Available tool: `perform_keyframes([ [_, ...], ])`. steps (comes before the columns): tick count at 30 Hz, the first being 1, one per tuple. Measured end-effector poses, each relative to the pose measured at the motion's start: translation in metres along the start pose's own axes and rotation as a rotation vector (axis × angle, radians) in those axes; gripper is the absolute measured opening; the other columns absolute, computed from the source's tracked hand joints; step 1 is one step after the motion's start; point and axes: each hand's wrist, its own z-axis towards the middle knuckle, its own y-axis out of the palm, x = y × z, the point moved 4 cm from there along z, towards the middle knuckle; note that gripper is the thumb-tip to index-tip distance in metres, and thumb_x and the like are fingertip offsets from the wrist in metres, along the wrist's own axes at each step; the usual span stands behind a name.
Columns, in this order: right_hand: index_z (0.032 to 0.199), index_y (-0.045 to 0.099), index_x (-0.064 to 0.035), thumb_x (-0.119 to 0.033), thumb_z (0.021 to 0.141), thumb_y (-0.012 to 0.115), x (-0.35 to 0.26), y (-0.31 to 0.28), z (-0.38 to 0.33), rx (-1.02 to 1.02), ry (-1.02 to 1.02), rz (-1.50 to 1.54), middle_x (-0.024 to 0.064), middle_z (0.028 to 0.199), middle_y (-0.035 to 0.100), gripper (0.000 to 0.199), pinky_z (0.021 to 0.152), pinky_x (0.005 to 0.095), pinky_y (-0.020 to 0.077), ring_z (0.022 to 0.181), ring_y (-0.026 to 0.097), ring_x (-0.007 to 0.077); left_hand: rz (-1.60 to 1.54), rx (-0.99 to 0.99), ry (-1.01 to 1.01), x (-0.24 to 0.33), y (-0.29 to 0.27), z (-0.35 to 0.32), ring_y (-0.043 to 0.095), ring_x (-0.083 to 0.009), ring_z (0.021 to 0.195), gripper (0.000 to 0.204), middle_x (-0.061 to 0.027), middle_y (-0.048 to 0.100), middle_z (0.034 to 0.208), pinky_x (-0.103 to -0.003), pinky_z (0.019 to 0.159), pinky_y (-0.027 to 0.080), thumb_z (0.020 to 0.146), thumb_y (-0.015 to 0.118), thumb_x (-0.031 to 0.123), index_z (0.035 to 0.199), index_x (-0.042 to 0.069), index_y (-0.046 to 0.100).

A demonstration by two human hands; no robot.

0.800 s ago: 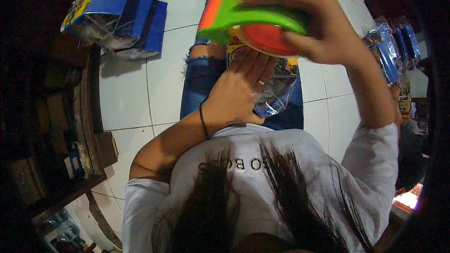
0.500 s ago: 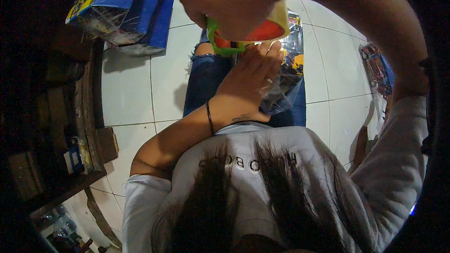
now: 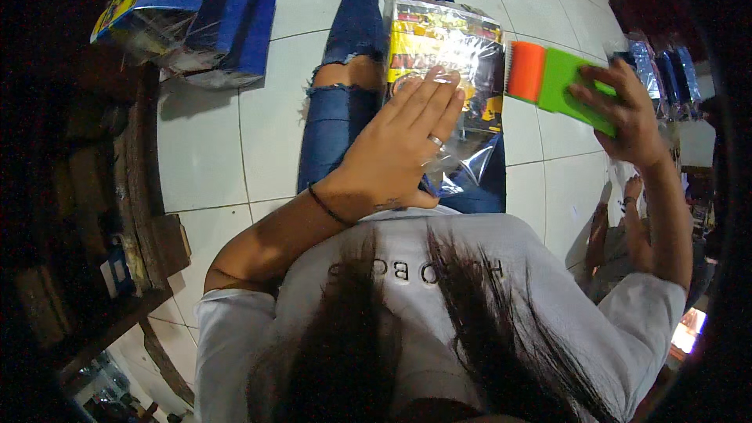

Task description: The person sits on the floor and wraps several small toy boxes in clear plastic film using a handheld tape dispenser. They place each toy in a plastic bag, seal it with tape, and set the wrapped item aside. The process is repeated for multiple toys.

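Observation:
Across my lap lies a yellow and black printed box (image 3: 479,82) wrapped in clear plastic, whose loose film bunches up at the near end. My left hand (image 3: 395,137) rests flat on the wrap, fingers stretched out, with a ring on one finger. To the right of the box, my right hand (image 3: 627,110) grips a green tape dispenser (image 3: 560,82) with an orange-red front and a toothed edge. That toothed end points at the box's right side. Whether a strip of tape runs between them, I cannot tell.
Blue boxes (image 3: 184,16) in clear plastic stand at the upper left, above a dark wooden shelf (image 3: 141,188). More wrapped packs (image 3: 666,70) are at the far right. Another person's arm (image 3: 636,223) shows below them. White tiles (image 3: 204,149) cover the floor.
My right hand has swung from above the box down to its right side, carrying the tape dispenser. The box now shows more fully. My left hand stays flat on it.

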Motion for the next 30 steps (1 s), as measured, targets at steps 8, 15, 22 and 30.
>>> perform_keyframes([
  [8, 0.114, 0.066, -0.0198, -0.002, 0.068, 0.068, -0.002, 0.065, -0.003, -0.143, 0.091, 0.034, 0.0071, 0.116, 0.059, 0.05, 0.08, 0.038, 0.048, 0.095, 0.055, 0.029, -0.052, 0.075, -0.021, -0.001, 0.005, -0.006, 0.031, -0.0359, 0.136, 0.12, -0.0207, 0.036, 0.143, -0.045, 0.113, 0.022, 0.044, 0.085, 0.042, 0.141, -0.005, 0.031],
  [15, 0.111, 0.065, -0.0132, -0.019, 0.074, 0.071, 0.052, 0.238, -0.047, -0.142, 0.255, 0.349, 0.0105, 0.116, 0.058, 0.039, 0.085, 0.0382, 0.0488, 0.099, 0.057, 0.0293, -0.074, 0.004, 0.201, -0.011, -0.061, 0.027, 0.039, -0.0326, 0.126, 0.081, -0.0129, 0.047, 0.126, -0.046, 0.105, 0.029, 0.072, 0.065, 0.054, 0.139, 0.013, 0.045],
  [22, 0.124, 0.059, -0.0073, -0.017, 0.081, 0.068, 0.038, 0.349, -0.111, 0.077, 1.012, 0.681, 0.0177, 0.126, 0.054, 0.045, 0.102, 0.0392, 0.0405, 0.12, 0.051, 0.0329, 0.167, -0.585, 0.478, -0.065, 0.006, 0.174, 0.062, -0.0317, 0.088, 0.047, -0.0163, 0.067, 0.088, -0.042, 0.082, 0.048, 0.089, 0.053, 0.046, 0.085, 0.003, 0.07],
  [30, 0.143, 0.025, 0.0045, -0.023, 0.094, 0.044, -0.03, 0.2, 0.016, 1.017, 0.938, 1.038, 0.0207, 0.142, 0.036, 0.059, 0.109, 0.0382, 0.0253, 0.13, 0.036, 0.0288, 0.403, -0.096, -0.441, -0.175, -0.056, 0.2, 0.067, -0.0372, 0.084, 0.085, -0.0212, 0.069, 0.088, -0.044, 0.076, 0.053, 0.086, 0.028, 0.074, 0.084, 0.002, 0.073],
])
